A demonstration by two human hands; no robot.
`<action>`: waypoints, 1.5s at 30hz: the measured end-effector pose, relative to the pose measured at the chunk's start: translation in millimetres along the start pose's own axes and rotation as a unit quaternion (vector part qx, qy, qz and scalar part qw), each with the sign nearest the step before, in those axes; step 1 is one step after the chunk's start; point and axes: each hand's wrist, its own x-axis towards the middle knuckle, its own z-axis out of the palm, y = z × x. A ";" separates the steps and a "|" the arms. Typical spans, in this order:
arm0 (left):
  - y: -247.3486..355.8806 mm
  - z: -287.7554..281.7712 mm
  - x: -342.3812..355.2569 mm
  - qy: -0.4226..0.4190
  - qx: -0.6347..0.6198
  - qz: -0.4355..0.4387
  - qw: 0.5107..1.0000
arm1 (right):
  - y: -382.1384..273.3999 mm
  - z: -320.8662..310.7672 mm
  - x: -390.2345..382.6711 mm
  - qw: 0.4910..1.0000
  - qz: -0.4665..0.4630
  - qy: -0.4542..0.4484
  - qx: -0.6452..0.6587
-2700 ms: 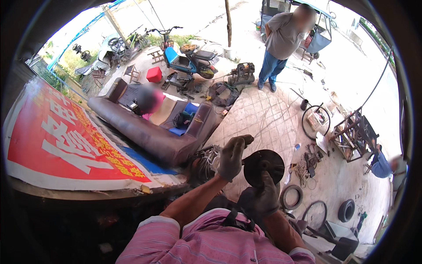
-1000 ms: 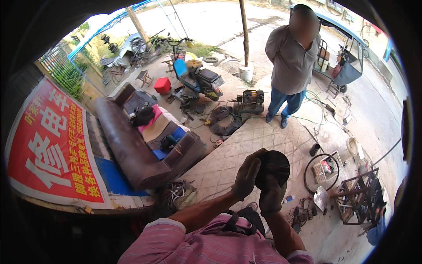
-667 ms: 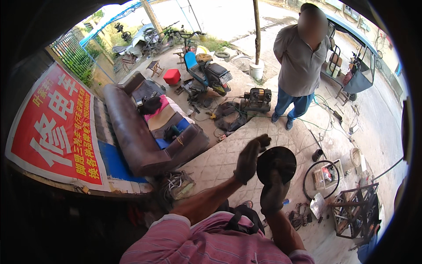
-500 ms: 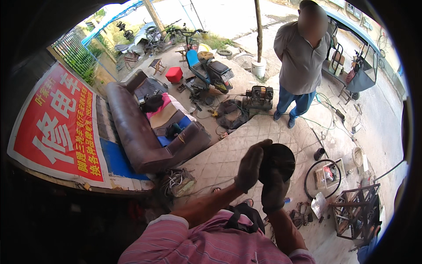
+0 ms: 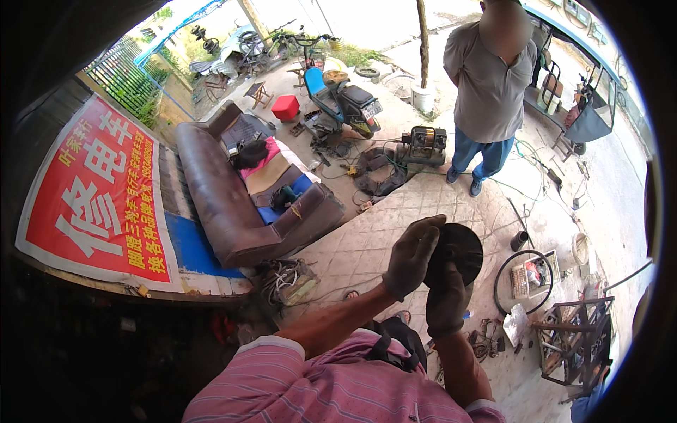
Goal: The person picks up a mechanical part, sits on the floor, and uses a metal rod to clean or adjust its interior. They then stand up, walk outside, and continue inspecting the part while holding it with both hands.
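A black round disc-shaped part [image 5: 467, 248] is held up in front of me, its flat face toward me. My left hand [image 5: 415, 255], in a dark glove, closes on the disc's left edge. From below, my right hand [image 5: 448, 304], gloved as well, grips its lower part, with the thumb lying on the face. Small features near the disc's middle are too dark to make out.
A person [image 5: 490, 84] stands ahead beside an air compressor [image 5: 423, 146]. A brown sofa [image 5: 211, 190] stands at left, an electric scooter [image 5: 342, 106] beyond. At right lie a bare tyre [image 5: 502, 282], a plastic basket [image 5: 520, 280] and a metal rack [image 5: 575, 338].
The view has shifted slightly, so the surroundings sit a little further right. Both hands still hold the disc, which now shows more of its face and is tilted slightly differently.
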 end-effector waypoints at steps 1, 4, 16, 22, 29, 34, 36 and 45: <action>1.7 -4.0 2.2 0.000 0.026 -0.010 1.000 | 2.2 -0.6 1.2 1.000 0.004 0.000 -0.007; 12.7 -5.9 -8.6 0.022 0.120 0.039 0.992 | 9.9 7.5 0.6 1.000 -0.008 -0.016 -0.017; -21.0 -38.6 34.8 -0.063 -0.113 -0.107 0.986 | 18.9 7.3 9.9 0.988 -0.047 0.002 -0.148; -42.2 -5.3 -8.8 0.100 -0.066 -0.095 0.988 | 26.9 -14.4 12.6 0.987 -0.021 -0.043 -0.155; -70.9 -32.4 31.0 0.039 -0.119 -0.135 0.983 | 15.5 -1.4 10.1 0.980 0.003 -0.027 -0.196; -60.8 0.9 3.4 0.105 -0.058 -0.095 0.988 | 31.4 -20.2 30.9 0.981 -0.042 -0.039 -0.186; -62.0 -5.0 1.1 0.125 -0.013 -0.094 0.988 | 37.8 -24.8 23.8 0.980 -0.045 -0.046 -0.189; -68.4 -51.1 46.3 0.077 -0.237 -0.164 0.955 | 11.9 -11.4 0.3 0.980 0.023 -0.037 -0.193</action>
